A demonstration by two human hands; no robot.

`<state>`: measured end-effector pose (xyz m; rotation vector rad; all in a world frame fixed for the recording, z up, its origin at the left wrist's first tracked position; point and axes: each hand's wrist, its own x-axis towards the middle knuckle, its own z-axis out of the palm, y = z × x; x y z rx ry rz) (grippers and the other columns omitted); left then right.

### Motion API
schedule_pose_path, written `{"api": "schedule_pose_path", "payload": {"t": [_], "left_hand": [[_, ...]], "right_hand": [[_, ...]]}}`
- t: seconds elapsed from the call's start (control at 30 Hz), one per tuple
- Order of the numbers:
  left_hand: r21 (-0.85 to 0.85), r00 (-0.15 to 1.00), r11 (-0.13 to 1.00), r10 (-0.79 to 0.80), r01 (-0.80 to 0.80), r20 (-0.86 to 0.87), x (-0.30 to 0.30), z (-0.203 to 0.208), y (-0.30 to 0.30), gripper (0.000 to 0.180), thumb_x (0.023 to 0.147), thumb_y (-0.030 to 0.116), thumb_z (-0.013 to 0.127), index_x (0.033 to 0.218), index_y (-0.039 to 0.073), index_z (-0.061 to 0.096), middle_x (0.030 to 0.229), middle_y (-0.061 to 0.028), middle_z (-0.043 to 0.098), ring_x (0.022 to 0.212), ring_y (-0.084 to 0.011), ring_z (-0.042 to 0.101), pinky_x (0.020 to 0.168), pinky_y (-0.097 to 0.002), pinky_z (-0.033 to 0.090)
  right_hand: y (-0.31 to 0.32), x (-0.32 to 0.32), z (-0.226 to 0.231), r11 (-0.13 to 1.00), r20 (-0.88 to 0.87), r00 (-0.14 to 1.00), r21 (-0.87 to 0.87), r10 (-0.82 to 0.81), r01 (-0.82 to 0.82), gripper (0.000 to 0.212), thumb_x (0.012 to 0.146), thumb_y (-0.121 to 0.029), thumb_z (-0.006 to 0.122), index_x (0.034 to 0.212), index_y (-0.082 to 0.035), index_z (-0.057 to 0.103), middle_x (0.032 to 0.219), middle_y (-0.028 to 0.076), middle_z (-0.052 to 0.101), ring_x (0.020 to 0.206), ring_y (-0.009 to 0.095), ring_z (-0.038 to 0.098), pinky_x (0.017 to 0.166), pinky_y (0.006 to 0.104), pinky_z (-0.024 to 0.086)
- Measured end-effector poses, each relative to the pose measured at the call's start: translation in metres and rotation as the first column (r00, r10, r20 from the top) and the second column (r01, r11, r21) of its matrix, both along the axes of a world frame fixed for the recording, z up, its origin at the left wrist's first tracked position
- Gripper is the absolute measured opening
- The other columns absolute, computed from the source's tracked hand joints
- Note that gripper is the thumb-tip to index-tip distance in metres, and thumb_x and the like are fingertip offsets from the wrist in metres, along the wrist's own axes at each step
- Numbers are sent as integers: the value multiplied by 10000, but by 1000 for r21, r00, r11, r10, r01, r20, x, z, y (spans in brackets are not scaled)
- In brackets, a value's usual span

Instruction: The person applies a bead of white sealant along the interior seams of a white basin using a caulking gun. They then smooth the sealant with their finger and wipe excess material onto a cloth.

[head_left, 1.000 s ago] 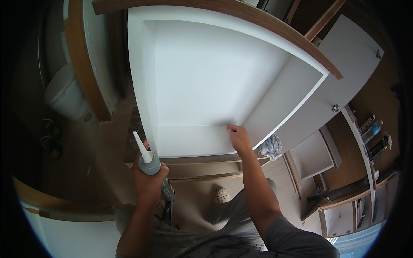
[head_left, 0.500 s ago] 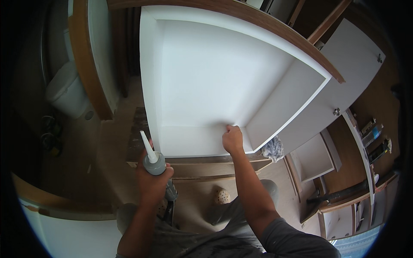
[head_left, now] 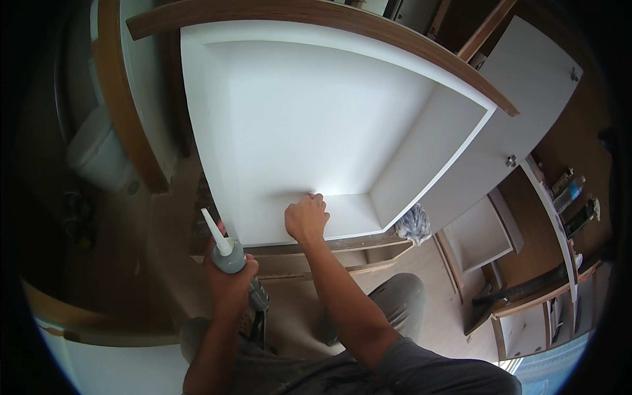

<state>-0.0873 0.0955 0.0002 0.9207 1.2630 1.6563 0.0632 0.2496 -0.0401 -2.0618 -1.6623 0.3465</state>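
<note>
- Grey caulking gun with long white tapered nozzle (head_left: 224, 247): at 7 o'clock from frame centre, nozzle aimed up toward 11 o'clock, tip just short of the cabinet's front lower-left edge, not touching it.
- Left hand (head_left: 230, 283): wrapped tight around the gun's barrel and grip.
- Right hand (head_left: 307, 218): curled into a loose fist, fingertips pressed against the joint where back panel meets bottom panel; nothing held.
- White rectangular open-fronted cabinet box (head_left: 316, 125): fills centre to 12 o'clock; dark wood-grain trim (head_left: 316, 16) along the top edge.
- Progress, judged: no sealant bead discernible on any inner seam; too fine to confirm. Gun idle, off the surface. Most seams apparently left to do.
- White cabinet door with small metal knob (head_left: 510, 131): swung open at 3 o'clock.
- Crumpled striped rag (head_left: 413, 224): on floor at 4 o'clock, just beside the box corner.
- White toilet (head_left: 99, 155): at 9 o'clock, well apart.
</note>
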Motion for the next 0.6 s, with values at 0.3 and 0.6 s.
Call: {"api": "schedule_pose_path", "payload": {"t": [0.3, 0.6], "left_hand": [[31, 999, 999, 19, -20, 28, 0, -3, 1, 821, 738, -98, 689, 1523, 25, 484, 1268, -70, 617, 905, -133, 650, 828, -295, 554], [26, 1000, 1000, 15, -14, -17, -2, -1, 2, 804, 758, -84, 649, 1534, 70, 505, 1517, -110, 517, 1005, -133, 616, 933, -324, 526]], "right_hand": [[-7, -60, 4, 996, -104, 992, -48, 70, -75, 474, 913, -167, 548, 1278, 132, 595, 1354, 246, 531, 1244, 407, 533, 1059, 560, 428], [-68, 76, 14, 764, -548, 587, 163, 596, -624, 505, 959, -86, 597, 1462, -61, 623, 1002, 75, 583, 897, 181, 543, 853, 327, 489]]}}
